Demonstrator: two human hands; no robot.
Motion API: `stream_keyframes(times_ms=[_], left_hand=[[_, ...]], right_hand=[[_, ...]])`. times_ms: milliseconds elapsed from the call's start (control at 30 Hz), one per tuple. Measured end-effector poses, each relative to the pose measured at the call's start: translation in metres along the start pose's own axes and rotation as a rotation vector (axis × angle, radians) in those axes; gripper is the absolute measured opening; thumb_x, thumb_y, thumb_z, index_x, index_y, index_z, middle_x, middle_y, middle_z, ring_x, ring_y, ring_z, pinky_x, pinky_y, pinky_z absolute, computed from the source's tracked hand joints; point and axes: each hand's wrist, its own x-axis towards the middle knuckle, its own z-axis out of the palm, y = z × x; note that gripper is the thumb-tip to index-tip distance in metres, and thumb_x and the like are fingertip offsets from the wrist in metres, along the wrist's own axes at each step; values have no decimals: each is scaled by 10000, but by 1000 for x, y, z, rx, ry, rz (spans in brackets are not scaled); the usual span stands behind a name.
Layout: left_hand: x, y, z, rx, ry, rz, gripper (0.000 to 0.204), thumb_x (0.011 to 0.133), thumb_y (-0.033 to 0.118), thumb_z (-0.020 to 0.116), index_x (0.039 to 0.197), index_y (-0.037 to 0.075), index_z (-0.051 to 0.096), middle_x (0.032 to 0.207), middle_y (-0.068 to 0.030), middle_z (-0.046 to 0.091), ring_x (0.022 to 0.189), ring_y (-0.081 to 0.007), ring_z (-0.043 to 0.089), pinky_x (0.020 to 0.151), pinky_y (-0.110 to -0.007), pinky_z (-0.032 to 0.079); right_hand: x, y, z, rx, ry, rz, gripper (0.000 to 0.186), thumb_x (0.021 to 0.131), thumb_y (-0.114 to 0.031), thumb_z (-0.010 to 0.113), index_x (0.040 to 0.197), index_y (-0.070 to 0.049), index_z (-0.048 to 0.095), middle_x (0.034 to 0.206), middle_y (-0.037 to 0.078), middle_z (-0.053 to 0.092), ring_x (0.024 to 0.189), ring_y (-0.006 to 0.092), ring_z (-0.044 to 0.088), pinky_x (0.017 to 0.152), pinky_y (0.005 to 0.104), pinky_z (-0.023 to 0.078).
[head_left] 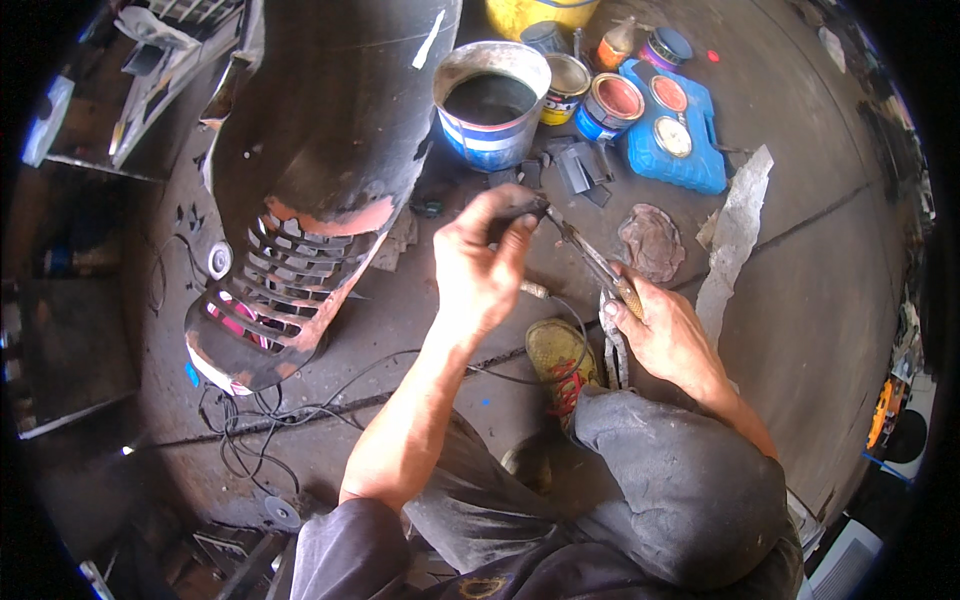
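My left hand (478,265) is raised near the middle, pinching a small dark piece (520,210), its exact shape unclear. Touching that piece is the tip of a long metal tool (590,255) with a knurled brassy end, gripped by my right hand (665,335). Grey pliers (615,355) hang or stand just under my right hand; whether it holds them too is unclear. A beige connector (533,289) on a dark cable shows beside my left wrist. To the left lies a large dark bumper (320,120) with a slatted grille and pink patches.
Beyond my hands are a bucket (470,145) of dark liquid, open cans (612,115), a blue case (670,160), dark scraps (580,170), a crumpled rag (650,240) and a long pale strip (730,260). Cables (250,450) cross the lower left. My shoe (550,355) is below.
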Motion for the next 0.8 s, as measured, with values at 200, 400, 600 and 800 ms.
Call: stream_keyframes(times_ms=[200, 400, 600, 800], left_hand=[[7, 0, -12, -512, 34, -288, 185, 908, 6, 618, 1090, -25, 629, 909, -105, 714, 757, -146, 661, 668, -274, 529], [6, -2, -15, -664, 0, -292, 179, 908, 10, 632, 1081, -28, 614, 930, -126, 704, 819, -174, 668, 720, -295, 529], [3, -1, -15, -812, -69, -128, 154, 894, 23, 680, 1033, -12, 623, 998, -133, 665, 884, -185, 661, 876, -337, 512], [1, -7, -17, -834, -106, -96, 121, 895, 39, 679, 993, 26, 609, 1096, -159, 632, 936, -241, 656, 898, -367, 501]], right_hand=[[-5, -1, 0, 68, -56, 20, 478, 978, -277, 558, 1398, -64, 477, 1218, 240, 622, 1082, 434, 608, 891, 464, 497], [-6, 6, 3, -36, 117, -117, 483, 964, -241, 565, 1414, -100, 462, 1220, 217, 615, 1067, 429, 610, 873, 478, 503], [-2, -7, -2, -101, 256, -253, 525, 921, -137, 604, 1414, -80, 437, 1088, 211, 594, 924, 429, 622, 817, 476, 508], [1, -6, -3, -174, 330, -319, 567, 907, -88, 612, 1439, -64, 417, 1107, 209, 568, 958, 400, 609, 834, 454, 503]])
